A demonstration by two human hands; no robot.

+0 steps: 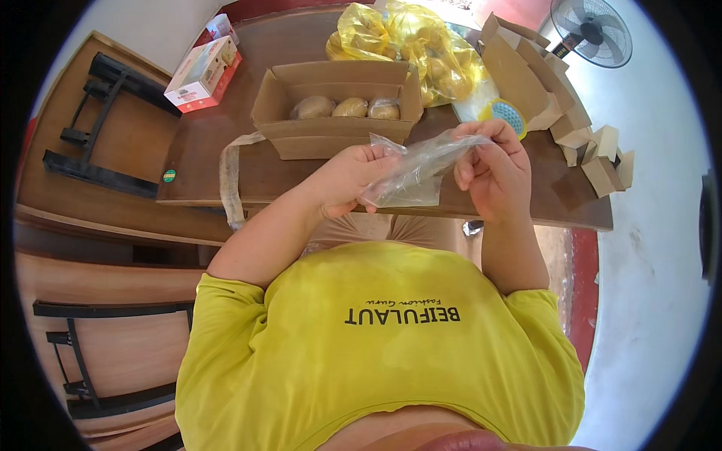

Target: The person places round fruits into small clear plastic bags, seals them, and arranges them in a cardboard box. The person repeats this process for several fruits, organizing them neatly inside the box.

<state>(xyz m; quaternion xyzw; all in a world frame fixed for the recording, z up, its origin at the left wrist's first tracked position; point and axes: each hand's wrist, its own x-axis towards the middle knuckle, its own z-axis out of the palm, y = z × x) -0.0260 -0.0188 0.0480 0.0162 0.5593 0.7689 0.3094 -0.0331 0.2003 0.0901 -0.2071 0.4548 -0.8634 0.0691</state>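
A clear plastic bag (414,172) is stretched between my two hands above the near edge of the brown table (197,152). My left hand (358,177) grips its left end, and the fingertips of my right hand (496,166) pinch the other end. Whether anything lies inside the bag cannot be told; it looks thin and flat. Just beyond my left hand stands an open cardboard box (338,138) with three round, pale brown items in it, among them a wrapped one (384,108) at the right. Behind the box, yellow plastic bags (434,56) hold several rounded items.
A roll of tape (507,118) lies beyond my right hand. Folded and small open cardboard boxes (522,79) line the right side. A red and white carton (203,73) stands at the back left. A cloth strap (230,175) hangs over the near edge. Folded tables (107,118) are at left, a fan (591,31) at back right.
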